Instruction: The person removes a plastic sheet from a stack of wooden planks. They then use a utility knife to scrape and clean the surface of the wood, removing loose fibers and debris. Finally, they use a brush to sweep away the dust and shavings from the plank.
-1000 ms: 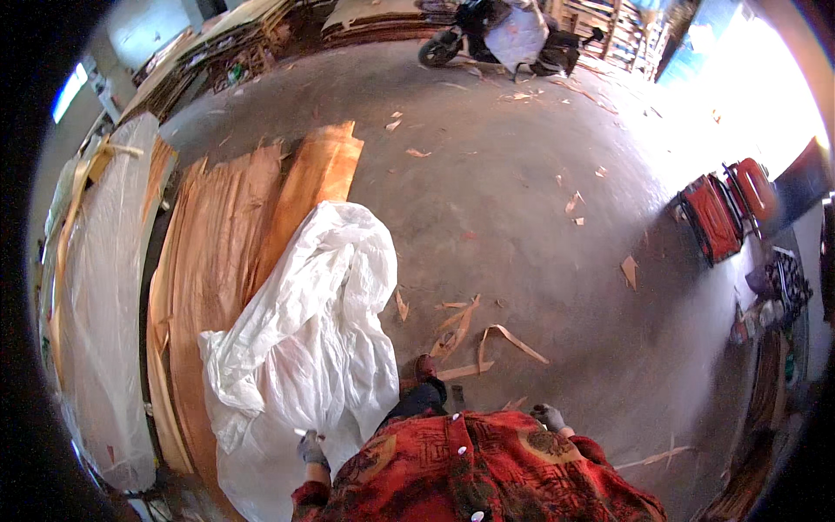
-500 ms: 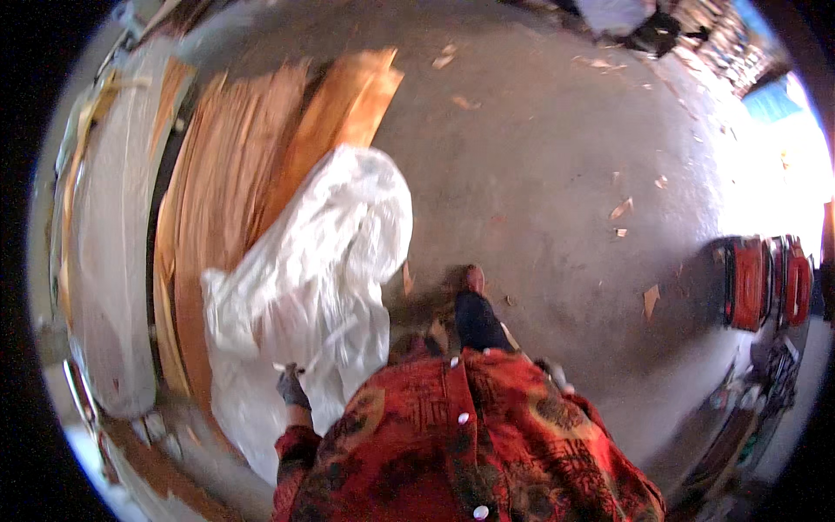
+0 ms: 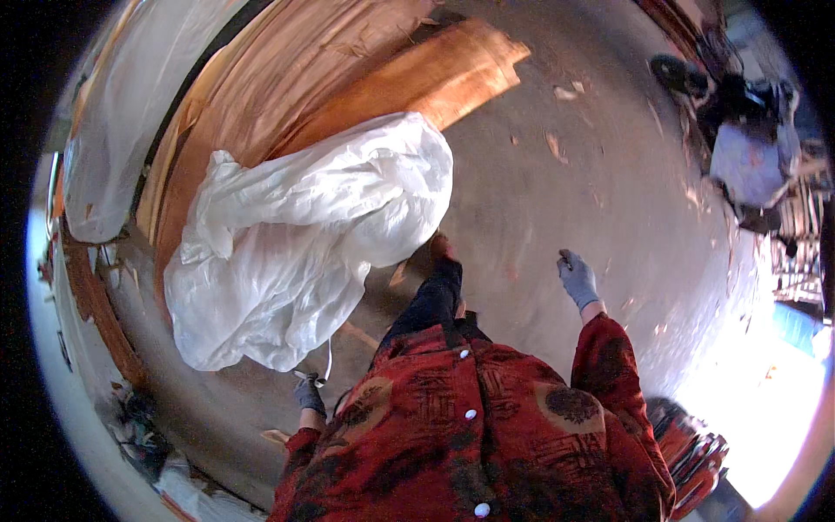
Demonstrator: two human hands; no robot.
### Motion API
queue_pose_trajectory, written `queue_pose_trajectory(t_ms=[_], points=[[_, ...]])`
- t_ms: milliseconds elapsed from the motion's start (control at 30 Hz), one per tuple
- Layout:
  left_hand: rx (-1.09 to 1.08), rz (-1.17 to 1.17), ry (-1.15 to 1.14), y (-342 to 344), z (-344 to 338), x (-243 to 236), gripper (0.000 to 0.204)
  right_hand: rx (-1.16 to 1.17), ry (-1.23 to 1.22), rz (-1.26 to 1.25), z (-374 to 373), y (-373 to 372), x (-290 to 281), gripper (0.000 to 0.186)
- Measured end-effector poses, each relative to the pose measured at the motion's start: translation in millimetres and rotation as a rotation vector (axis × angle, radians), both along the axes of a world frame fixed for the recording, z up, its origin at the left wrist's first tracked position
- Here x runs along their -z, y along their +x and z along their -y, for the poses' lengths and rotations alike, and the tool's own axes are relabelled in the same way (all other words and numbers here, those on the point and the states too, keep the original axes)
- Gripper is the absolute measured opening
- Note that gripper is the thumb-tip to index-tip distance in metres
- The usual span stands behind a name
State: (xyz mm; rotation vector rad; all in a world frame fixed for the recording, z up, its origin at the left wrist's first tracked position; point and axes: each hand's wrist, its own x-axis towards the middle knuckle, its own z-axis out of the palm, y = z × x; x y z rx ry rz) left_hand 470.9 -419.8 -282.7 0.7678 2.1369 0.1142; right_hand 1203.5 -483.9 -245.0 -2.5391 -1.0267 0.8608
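Note:
A light grey glove covers my right hand (image 3: 578,278), held over the floor with its fingers curled in and nothing seen in them. My left hand (image 3: 309,394), in a darker grey glove, is low on the left. It is closed on a small thin whitish thing (image 3: 310,378), too small to name, with a narrow strip rising from it. Just beyond that hand lies a crumpled white plastic sheet (image 3: 287,235). The sheet is draped over the near part of a stack of thin brown wood veneer sheets (image 3: 296,78). An orange-brown veneer piece (image 3: 417,83) sticks out at the stack's right.
A long plastic-wrapped stack (image 3: 122,130) stands at the far left. Wood scraps (image 3: 555,146) litter the concrete floor (image 3: 522,200). Dark and pale clutter (image 3: 752,161) sits at the upper right. Red-and-black objects (image 3: 691,457) are at the lower right, near a bright opening.
My view has turned rightward, so the stacks and sheet appear rotated. My right hand has come fully into view, raised out in front. The left hand is now just off the plastic sheet's edge.

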Motion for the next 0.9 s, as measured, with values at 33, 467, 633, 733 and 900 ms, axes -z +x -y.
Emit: queue_pose_trajectory(t_ms=[33,467,633,733,900], points=[[-0.107,0.045,0.033,21.2,-6.7,11.1,0.032,-0.069,0.006,0.019,-21.3,9.0,12.6,0.032],[-0.613,0.091,0.38,261.9,-53.6,-22.6,0.015,-0.357,-0.133,-0.424,-244.6,97.8,64.6,0.029],[-0.727,-0.033,0.258,324.5,-2.2,-9.4,0.015,-0.697,0.092,-0.249,-363.8,150.8,122.3,0.029],[-0.953,0.085,0.235,370.6,8.2,-16.8,0.019,-0.569,-0.008,-0.355,-446.7,146.1,87.3,0.028],[-0.843,0.069,0.226,422.3,-57.7,-14.8,0.018,-0.517,-0.072,-0.384,-528.1,135.0,74.8,0.03]])
